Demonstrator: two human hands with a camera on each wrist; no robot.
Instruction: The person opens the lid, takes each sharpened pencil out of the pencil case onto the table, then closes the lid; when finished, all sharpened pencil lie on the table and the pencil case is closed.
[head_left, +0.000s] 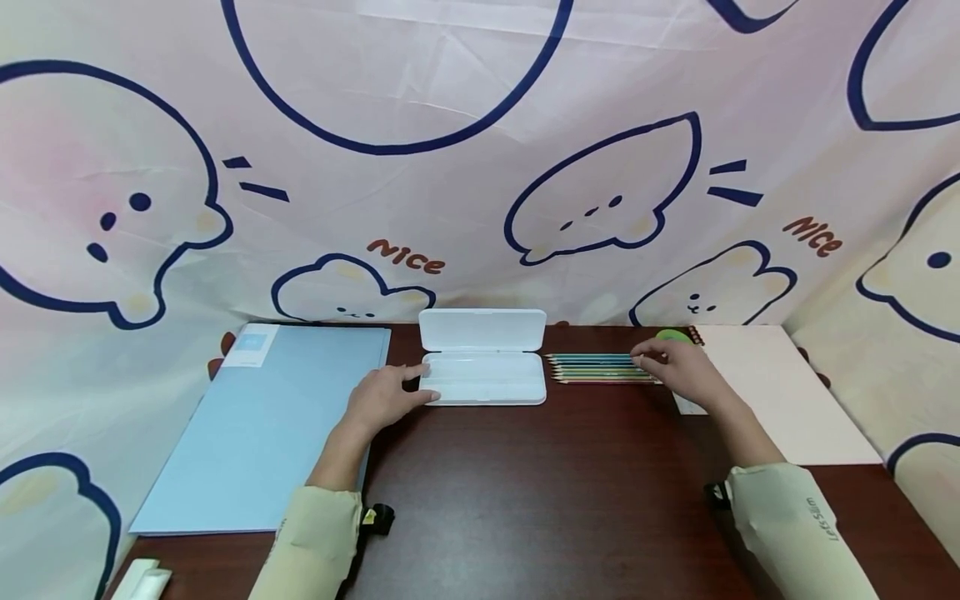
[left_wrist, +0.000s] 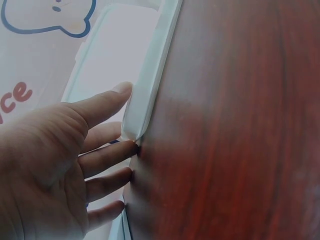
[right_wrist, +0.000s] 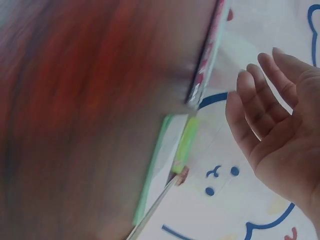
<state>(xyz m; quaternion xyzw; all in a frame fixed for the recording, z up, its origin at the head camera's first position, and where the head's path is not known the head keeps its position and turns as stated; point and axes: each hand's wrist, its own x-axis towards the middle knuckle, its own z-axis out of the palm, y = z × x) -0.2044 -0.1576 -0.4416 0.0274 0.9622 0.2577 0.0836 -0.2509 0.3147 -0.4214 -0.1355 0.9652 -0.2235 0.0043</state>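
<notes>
A white pencil case [head_left: 483,392] lies with its lid [head_left: 482,329] raised at the back of the dark table; its tray looks bare inside. My left hand [head_left: 384,397] is at the case's left end, thumb and forefinger touching it with fairly straight fingers. In the left wrist view the thumb lies along the case's end wall [left_wrist: 137,117]. A row of coloured pencils [head_left: 592,368] lies to the right of the case, points facing left. Over their right ends is my right hand [head_left: 678,367]. Its fingers [right_wrist: 247,95] are loosely bent, with nothing held in the right wrist view.
A large light-blue folder [head_left: 262,433] lies on the left, and a white spiral pad [head_left: 787,392] on the right. Behind my right hand sits a green object [head_left: 672,335]. White objects [head_left: 142,579] lie at the front left corner. A printed cloth [head_left: 465,208] stands behind the table.
</notes>
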